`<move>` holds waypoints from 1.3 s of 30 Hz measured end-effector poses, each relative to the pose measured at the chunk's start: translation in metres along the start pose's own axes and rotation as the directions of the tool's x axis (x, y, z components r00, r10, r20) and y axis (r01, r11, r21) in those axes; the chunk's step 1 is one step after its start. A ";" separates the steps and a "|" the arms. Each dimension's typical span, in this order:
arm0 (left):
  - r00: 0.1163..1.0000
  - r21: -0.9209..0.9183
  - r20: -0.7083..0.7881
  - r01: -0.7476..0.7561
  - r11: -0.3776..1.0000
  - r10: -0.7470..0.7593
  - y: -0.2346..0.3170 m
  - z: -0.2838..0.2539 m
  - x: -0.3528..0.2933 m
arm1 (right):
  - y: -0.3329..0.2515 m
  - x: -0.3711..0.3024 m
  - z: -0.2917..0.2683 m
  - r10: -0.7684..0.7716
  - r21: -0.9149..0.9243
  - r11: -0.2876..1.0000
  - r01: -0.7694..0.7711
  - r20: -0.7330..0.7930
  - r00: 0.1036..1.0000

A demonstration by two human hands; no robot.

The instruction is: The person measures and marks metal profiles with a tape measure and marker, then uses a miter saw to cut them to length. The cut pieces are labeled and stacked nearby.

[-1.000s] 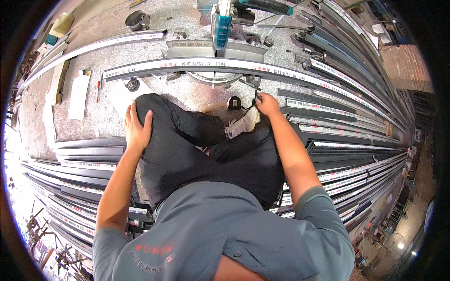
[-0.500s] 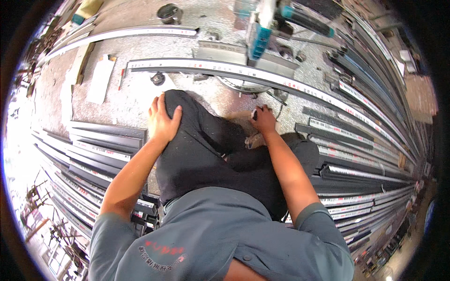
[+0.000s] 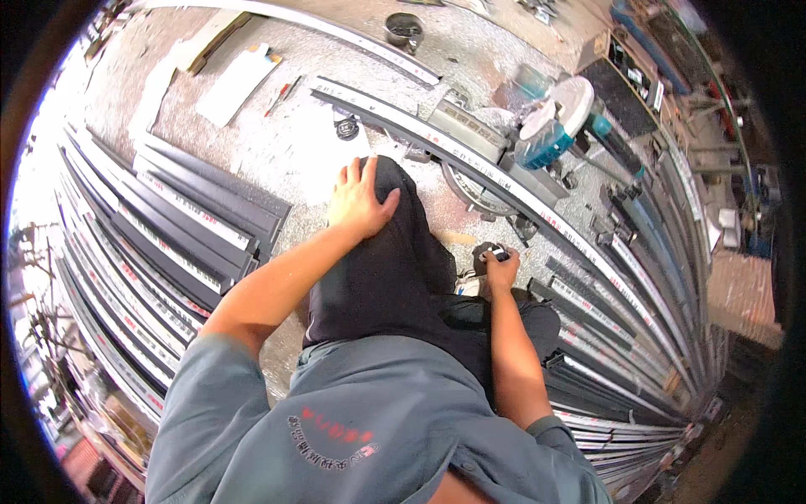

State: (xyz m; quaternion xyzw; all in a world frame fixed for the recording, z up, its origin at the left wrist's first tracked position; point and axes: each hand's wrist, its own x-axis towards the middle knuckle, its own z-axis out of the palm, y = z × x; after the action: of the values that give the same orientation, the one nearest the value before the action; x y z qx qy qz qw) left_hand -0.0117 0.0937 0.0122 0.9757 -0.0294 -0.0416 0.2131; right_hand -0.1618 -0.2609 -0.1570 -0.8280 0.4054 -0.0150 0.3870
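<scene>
My left hand point(image 3: 361, 202) lies on my black-trousered left knee, its fingers spread and holding nothing. My right hand point(image 3: 502, 265) is low by the floor beside my folded leg, fingers curled round a small black-and-white object point(image 3: 501, 252) whose kind I cannot make out. Beyond both hands, a long dark metal profile point(image 3: 437, 143) with a white printed film runs slantwise across a mitre saw point(image 3: 550, 134). The saw head, with its teal guard, stands raised behind the profile. A round black item point(image 3: 346, 126) sits on the floor just past my left knee.
Stacks of film-covered profiles lie left point(image 3: 180, 210) and right point(image 3: 613, 319) of me. A white sheet point(image 3: 239, 84), a red pen point(image 3: 283, 96) and a dark pot point(image 3: 403, 29) are on the floor ahead. Another long profile point(image 3: 336, 32) lies farther off.
My view has swung to the right, so the saw and profile appear slanted. The left hand stays on the knee. My right hand has shifted slightly forward, still closed on the small object.
</scene>
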 end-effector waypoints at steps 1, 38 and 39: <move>1.000 -0.048 -0.015 -0.020 0.999 0.019 -0.001 0.000 -0.001 | -0.001 0.002 -0.006 0.111 0.186 0.976 -0.113 0.018 0.994; 0.948 -0.749 0.317 0.244 0.616 0.010 -0.134 0.026 -0.151 | -0.147 -0.177 -0.380 -0.101 0.881 0.325 0.344 -0.329 0.939; 0.963 -0.824 0.268 0.205 0.529 0.043 -0.121 0.005 -0.148 | -0.159 -0.184 -0.372 -0.087 0.878 0.355 0.320 -0.310 0.947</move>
State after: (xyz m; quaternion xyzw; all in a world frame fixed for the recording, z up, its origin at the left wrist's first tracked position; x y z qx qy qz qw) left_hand -0.1543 0.2122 -0.0327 0.7368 0.0131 -0.1855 0.6501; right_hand -0.3064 -0.3099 0.2608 -0.5106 0.2603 -0.3721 0.7301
